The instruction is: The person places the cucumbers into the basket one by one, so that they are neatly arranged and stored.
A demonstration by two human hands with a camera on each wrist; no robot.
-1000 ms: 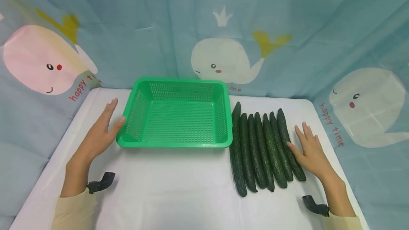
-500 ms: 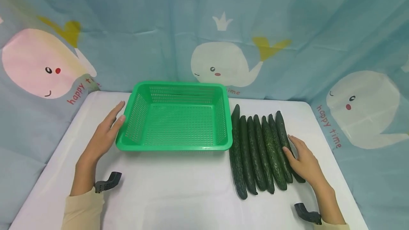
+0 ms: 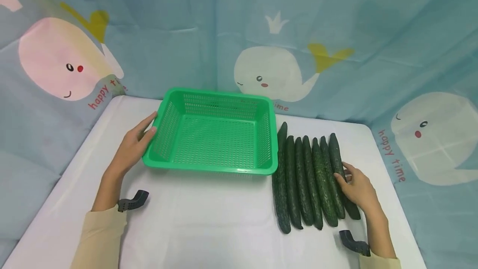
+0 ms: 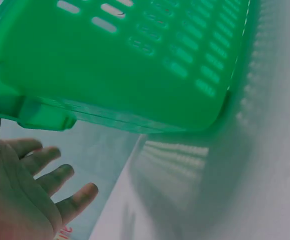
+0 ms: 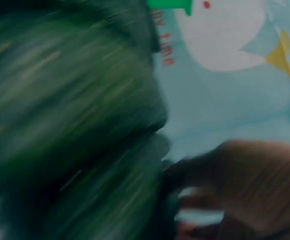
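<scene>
Seven cucumbers [image 3: 312, 182] lie right of centre; the right hand [image 3: 359, 189] pinches the rightmost cucumber [image 3: 336, 157]. Left hand [image 3: 130, 147], fingers spread: beside green basket [image 3: 210, 169], upper centre.

"From the head, we look forward and down over the table [image 3: 209, 223]."

"Our left wrist view closely faces the left side of the green basket [image 4: 85, 70]; our right, the cucumbers [image 5: 70, 100] (blurred, very near). The head view shares both."

Blue whale-print cloth [image 3: 186, 57], white table [image 3: 209, 219]
</scene>
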